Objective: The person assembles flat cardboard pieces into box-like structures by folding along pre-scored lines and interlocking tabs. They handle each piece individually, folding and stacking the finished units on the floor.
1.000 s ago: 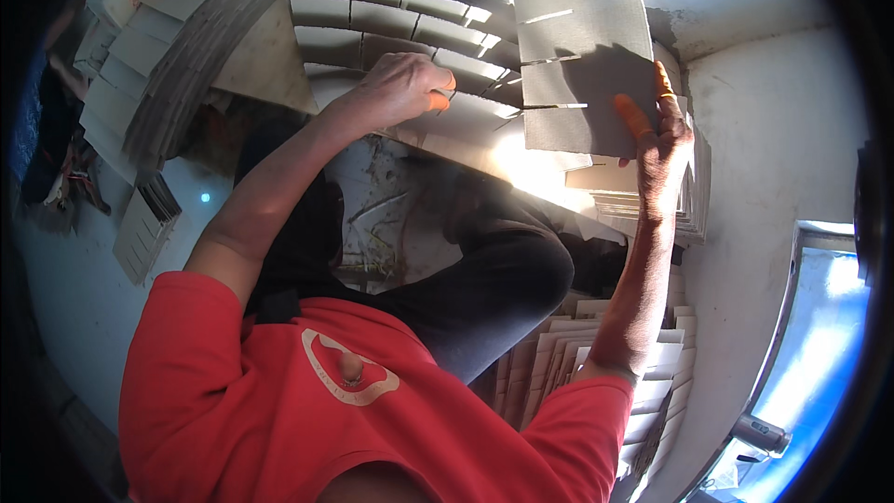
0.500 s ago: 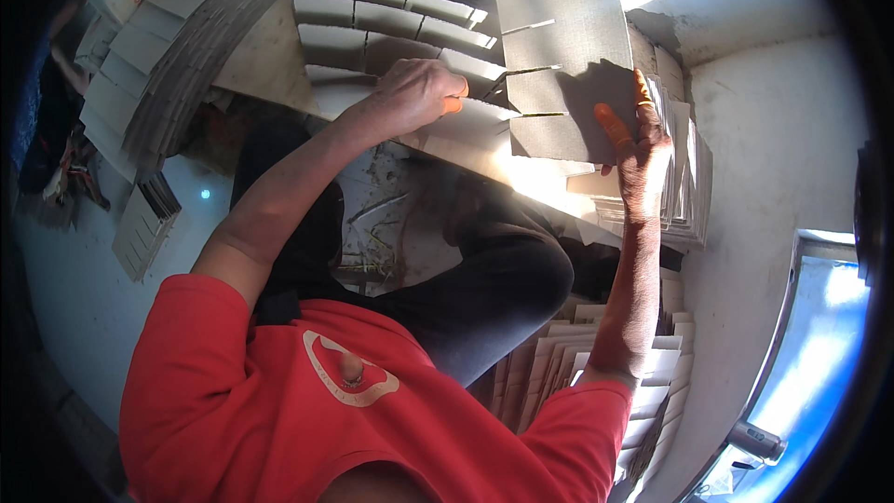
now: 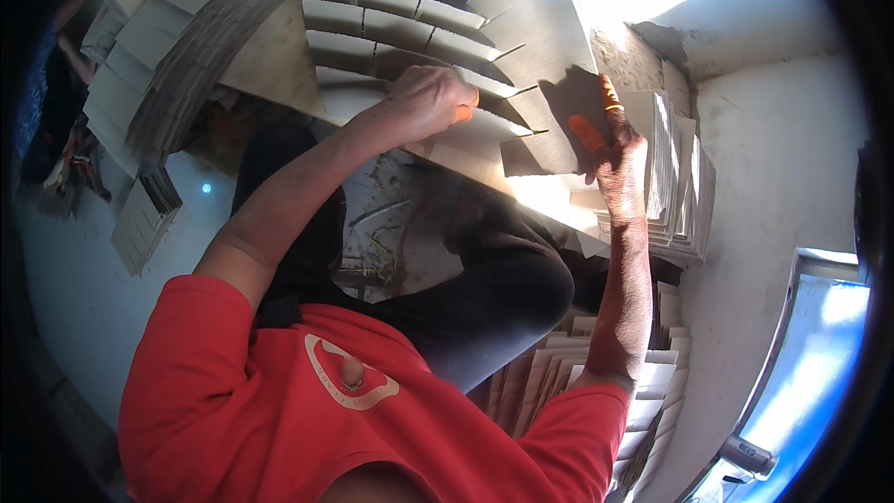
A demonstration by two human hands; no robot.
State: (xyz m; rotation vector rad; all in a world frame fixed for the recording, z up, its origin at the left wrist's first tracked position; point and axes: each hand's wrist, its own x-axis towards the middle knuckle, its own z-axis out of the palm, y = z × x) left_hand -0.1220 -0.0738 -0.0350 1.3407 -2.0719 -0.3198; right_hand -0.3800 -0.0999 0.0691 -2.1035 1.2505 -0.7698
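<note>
My right hand (image 3: 618, 158), with orange covers on its thumb and a finger, is closed on the near right edge of a slotted cardboard sheet (image 3: 545, 51). That sheet slants over the right ends of several upright cardboard strips (image 3: 399, 26), its slots beside those ends. Whether every slot sits on a strip I cannot tell. My left hand (image 3: 430, 102), also with orange on its fingertips, is closed in a pinch at the nearest strip (image 3: 480, 135). The strips stand in curved rows on a pale board, and the hand covers part of them.
Stacked cardboard pieces (image 3: 684, 186) stand right of the board by the wall (image 3: 768, 130). A long stack of finished-looking partitions (image 3: 182, 65) curves along the left. More cardboard (image 3: 559, 368) lies by my right knee, and a small slotted bundle (image 3: 147, 219) on the floor. Another person's arm (image 3: 76, 61) shows far left.
My right hand has moved left with the sheet, which now tilts more and lies closer over the strip ends. My left hand has shifted slightly right.
</note>
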